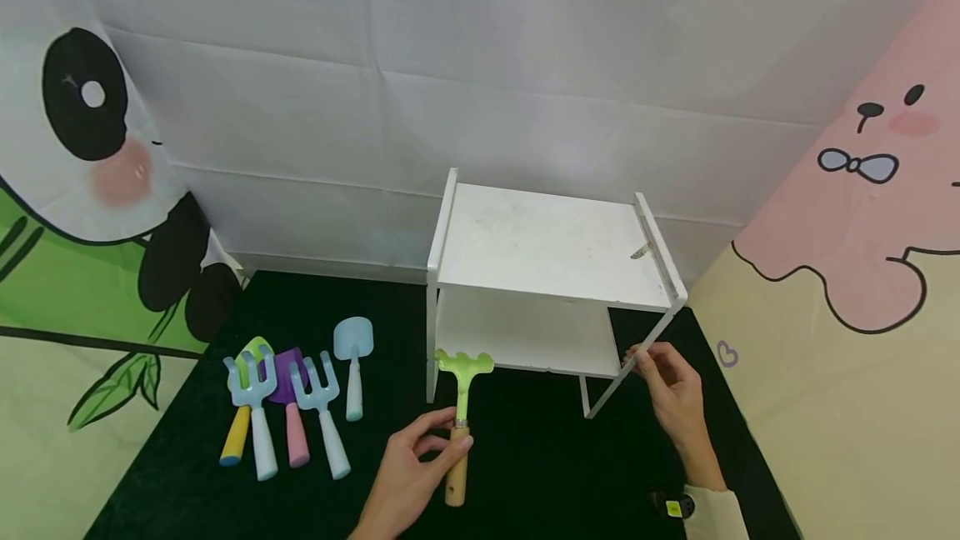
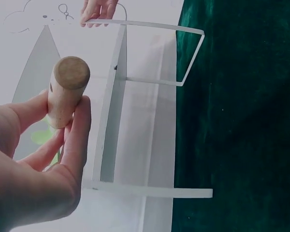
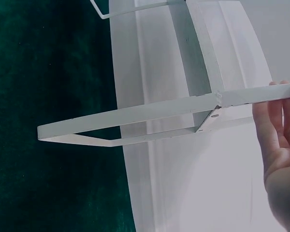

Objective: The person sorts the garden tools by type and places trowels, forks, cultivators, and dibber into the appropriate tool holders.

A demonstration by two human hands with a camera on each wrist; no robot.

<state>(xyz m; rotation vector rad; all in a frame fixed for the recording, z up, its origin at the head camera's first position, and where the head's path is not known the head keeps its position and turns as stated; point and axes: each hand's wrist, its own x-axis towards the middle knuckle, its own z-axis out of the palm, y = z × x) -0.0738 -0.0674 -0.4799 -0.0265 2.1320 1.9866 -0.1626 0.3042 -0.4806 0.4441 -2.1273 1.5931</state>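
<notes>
Left hand [image 1: 408, 473] is pinching the green rake [image 1: 461, 415] by its wooden handle, holding it just in front of the white shelf [image 1: 551, 244], prongs pointing at the lower tier. Right hand [image 1: 675, 398] is resting straight fingers on the shelf's front right leg, gripping nothing, so I'd say keeping that leg braced and sliding the rake in flat is what's wanted. Four other toy tools [image 1: 288, 402] are lying on the table [image 1: 525, 457] to the left.
</notes>
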